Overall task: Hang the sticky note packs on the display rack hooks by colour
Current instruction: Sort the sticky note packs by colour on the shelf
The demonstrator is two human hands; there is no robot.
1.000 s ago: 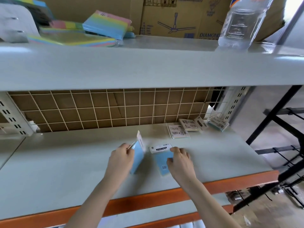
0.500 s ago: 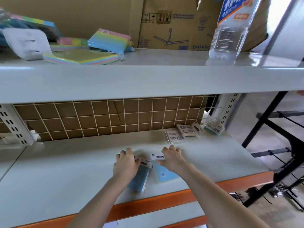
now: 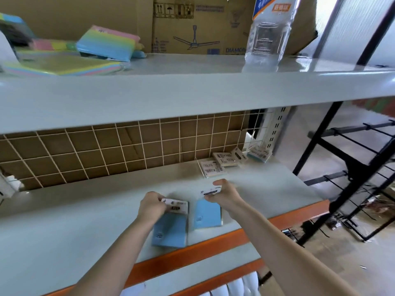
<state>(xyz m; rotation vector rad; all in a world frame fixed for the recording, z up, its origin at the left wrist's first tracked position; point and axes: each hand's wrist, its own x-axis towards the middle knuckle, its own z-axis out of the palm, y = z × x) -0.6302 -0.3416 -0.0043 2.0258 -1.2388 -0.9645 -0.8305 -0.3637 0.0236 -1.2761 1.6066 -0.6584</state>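
Two blue sticky note packs lie side by side on the lower shelf (image 3: 64, 221) near its orange front edge. Left hand (image 3: 150, 208) has its fingers curled round the white header card of the left blue pack (image 3: 170, 228), whose blue body extends toward the shelf edge below the grip. Right hand (image 3: 225, 196) pinches the header card of the right blue pack (image 3: 207, 214) between thumb and fingers; that pack looks slightly raised at its top, though the view is too blurred to be sure. The two packs are just beside each other, not overlapping.

Four more small packs (image 3: 224, 160) sit further back on the same shelf against the wire grid panel (image 3: 106, 150): three pale ones and a bluish one at the far right. Several rainbow-coloured note pads (image 3: 108, 42) are piled on the upper shelf (image 3: 192, 92), well apart from a clear plastic bottle (image 3: 268, 35) standing upright to the right, with a cardboard box (image 3: 192, 24) behind.
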